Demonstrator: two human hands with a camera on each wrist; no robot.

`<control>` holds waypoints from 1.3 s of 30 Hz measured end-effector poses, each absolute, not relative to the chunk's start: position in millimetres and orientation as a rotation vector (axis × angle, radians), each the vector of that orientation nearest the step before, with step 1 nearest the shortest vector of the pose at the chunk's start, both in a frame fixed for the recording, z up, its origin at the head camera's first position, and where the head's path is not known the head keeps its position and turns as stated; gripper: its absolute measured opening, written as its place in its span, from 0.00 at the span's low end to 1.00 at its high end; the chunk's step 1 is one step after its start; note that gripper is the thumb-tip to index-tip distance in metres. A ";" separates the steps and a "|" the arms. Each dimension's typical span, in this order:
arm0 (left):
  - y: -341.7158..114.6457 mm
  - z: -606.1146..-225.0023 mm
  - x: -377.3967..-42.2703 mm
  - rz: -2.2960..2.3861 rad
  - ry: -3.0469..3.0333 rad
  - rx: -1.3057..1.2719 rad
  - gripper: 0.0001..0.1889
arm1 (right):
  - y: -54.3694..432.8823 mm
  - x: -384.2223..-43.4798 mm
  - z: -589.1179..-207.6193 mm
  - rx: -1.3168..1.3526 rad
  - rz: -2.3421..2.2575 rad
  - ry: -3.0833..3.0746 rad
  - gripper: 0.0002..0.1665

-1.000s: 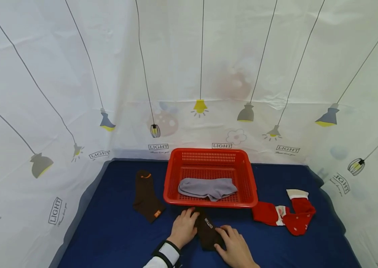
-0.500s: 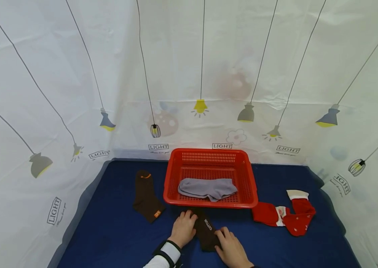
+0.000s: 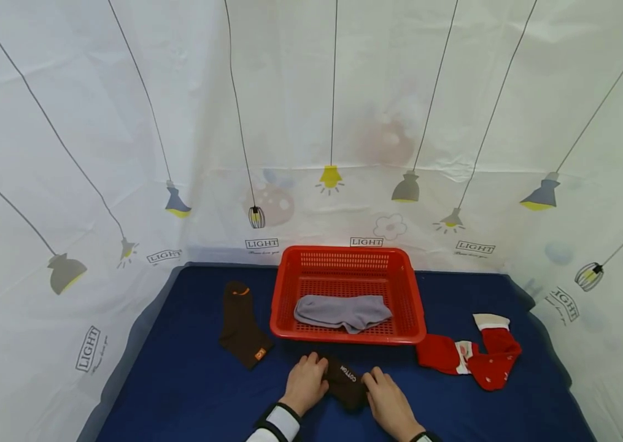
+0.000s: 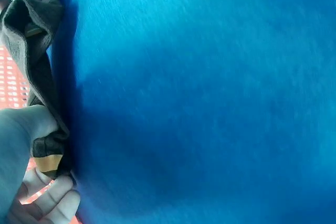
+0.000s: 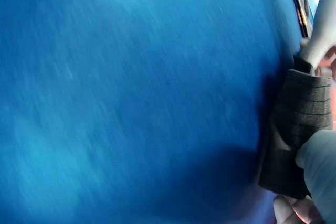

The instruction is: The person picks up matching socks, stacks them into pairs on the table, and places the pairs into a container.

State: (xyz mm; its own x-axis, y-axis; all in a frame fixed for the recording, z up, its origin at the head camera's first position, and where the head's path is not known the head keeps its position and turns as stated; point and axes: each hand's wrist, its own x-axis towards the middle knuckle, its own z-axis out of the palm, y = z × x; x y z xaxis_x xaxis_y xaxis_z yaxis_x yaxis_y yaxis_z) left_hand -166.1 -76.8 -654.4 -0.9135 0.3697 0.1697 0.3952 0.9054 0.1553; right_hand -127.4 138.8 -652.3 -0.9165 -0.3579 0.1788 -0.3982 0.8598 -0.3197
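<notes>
Between my two hands is a dark brown sock (image 3: 347, 382) with COTTON printed on it, in front of the red basket. My left hand (image 3: 305, 383) pinches its left end, where an orange patch (image 4: 48, 162) shows in the left wrist view. My right hand (image 3: 390, 402) grips the other end; in the right wrist view its thumb (image 5: 318, 161) lies across the ribbed fabric. At the far end in the left wrist view, the sock gapes in a fold (image 4: 23, 17). A second brown sock (image 3: 242, 325), with orange marks, lies flat to the left.
The red plastic basket (image 3: 418, 307) stands at the back middle, with grey socks (image 3: 341, 311) inside. Red and white patterned socks (image 3: 490, 356) lie right of it. A white printed sheet (image 3: 311, 123) rises behind the blue cloth surface (image 3: 189, 380).
My right hand has gone from spread fingers to gripping the sock's end and has moved slightly up and right. The sock now bends and bunches between my hands. The other socks have stayed put.
</notes>
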 end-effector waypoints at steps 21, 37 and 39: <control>-65.5 -655.5 -152.9 -0.276 -2.831 -0.527 0.16 | 163.9 -142.9 -644.5 0.503 0.434 -2.863 0.18; -92.8 -651.4 -154.9 -0.290 -2.799 -0.408 0.17 | 173.0 -144.9 -646.2 0.411 0.498 -2.903 0.27; -96.2 -653.6 -154.7 -0.286 -2.798 -0.397 0.17 | 173.5 -145.0 -647.7 0.403 0.505 -2.908 0.27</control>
State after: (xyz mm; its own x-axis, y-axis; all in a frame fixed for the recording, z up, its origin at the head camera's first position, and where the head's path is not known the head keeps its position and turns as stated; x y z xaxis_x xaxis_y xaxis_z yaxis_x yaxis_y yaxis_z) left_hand -154.7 -96.2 -653.6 -0.9167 0.2392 0.3200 0.2990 0.9420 0.1523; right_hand -145.0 173.5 -647.7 -0.9503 -0.2352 0.2038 -0.2901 0.9065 -0.3067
